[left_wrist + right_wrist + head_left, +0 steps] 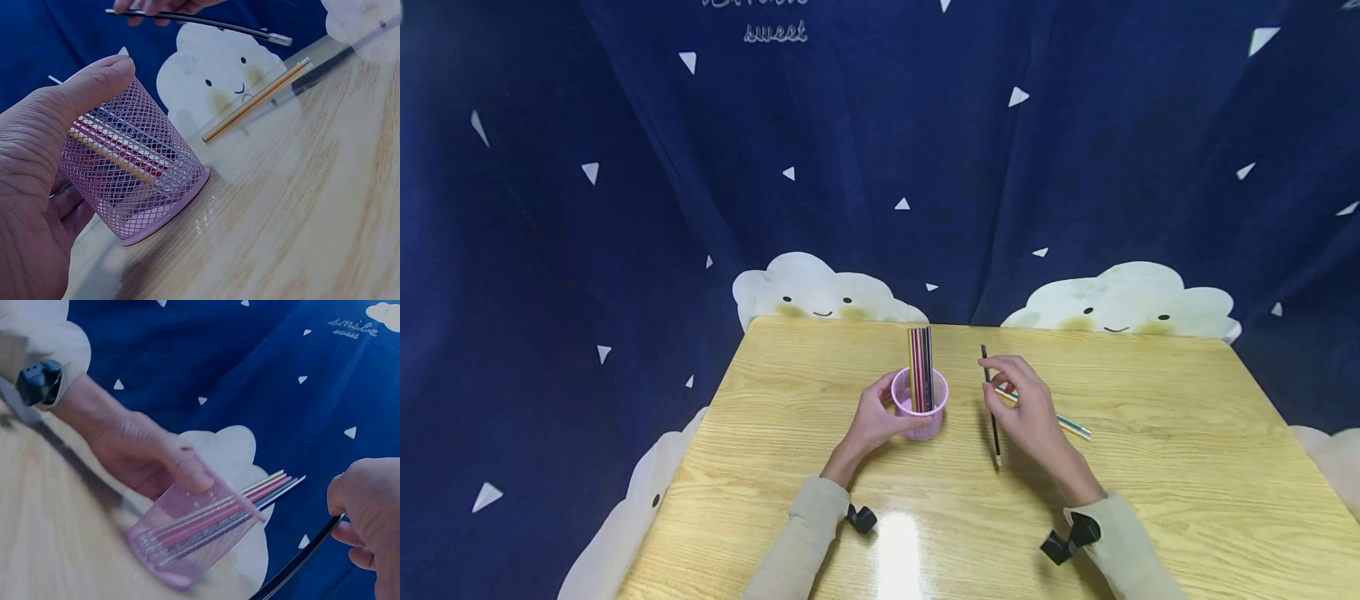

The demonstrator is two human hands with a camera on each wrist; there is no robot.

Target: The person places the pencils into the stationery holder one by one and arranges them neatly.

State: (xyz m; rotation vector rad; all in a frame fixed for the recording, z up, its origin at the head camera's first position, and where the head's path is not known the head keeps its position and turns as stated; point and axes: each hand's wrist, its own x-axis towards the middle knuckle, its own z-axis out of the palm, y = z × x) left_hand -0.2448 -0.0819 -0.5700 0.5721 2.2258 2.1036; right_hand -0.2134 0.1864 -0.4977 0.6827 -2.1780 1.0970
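My left hand (874, 417) grips a pink mesh pencil cup (134, 181), thumb on the near side near the rim and fingers round the far side. Several pencils (920, 367) in yellow, red and dark colours stand in the cup, leaning together. To the right of the cup, my right hand (1028, 408) pinches a black pencil (994, 425) with a pale eraser end pointing down toward me. Under and beyond that hand, on the table, lie a yellow pencil and a teal one (1072, 425), side by side; the hand partly hides them.
The wooden table (1187, 417) carries these things. Behind it hangs a dark blue curtain (865, 125) with white triangles and smiling clouds. Black wrist cameras (861, 519) sit on both cuffs, and light glares on the table's near part.
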